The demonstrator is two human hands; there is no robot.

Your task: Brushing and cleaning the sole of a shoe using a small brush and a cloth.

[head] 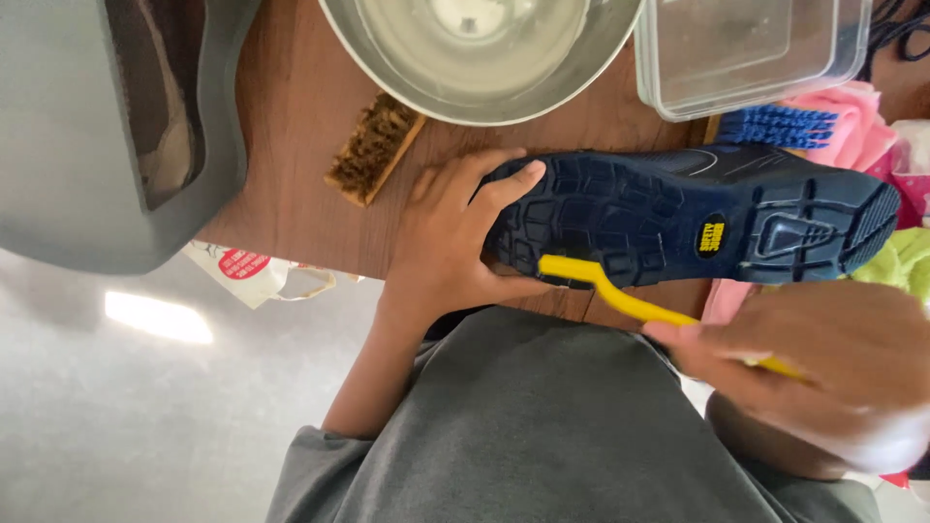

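**Shoe sole up, brush at its edge**

A dark blue shoe (688,218) lies sole upward on a brown wooden bench (291,145), its long axis running left to right across the view. The toe points left and the heel points right, where it reaches over bright pink and green cloths (852,126). The left hand (450,242) is clasped around the toe end, fingers over the tread and thumb under the near edge. The right hand (833,373), blurred at lower right, is closed around the handle of a yellow brush (620,295), whose head touches the sole's near edge just beside the left thumb.

The shoe sits close to the bench's near edge, directly above the person's grey-clad lap. Room on the far side is tight: a steel bowl (484,58) stands just beyond the toe, a clear plastic container (756,48) just beyond the middle of the shoe, and a blue-bristled brush (775,126) lies between container and shoe. A wooden brush with tan bristles (373,150) rests near the left hand, partly under the bowl's rim. Bare bench shows to the left of that brush, up to a large grey object (116,126) filling the upper left corner. A white bag with a red mark (257,271) hangs below the bench edge.
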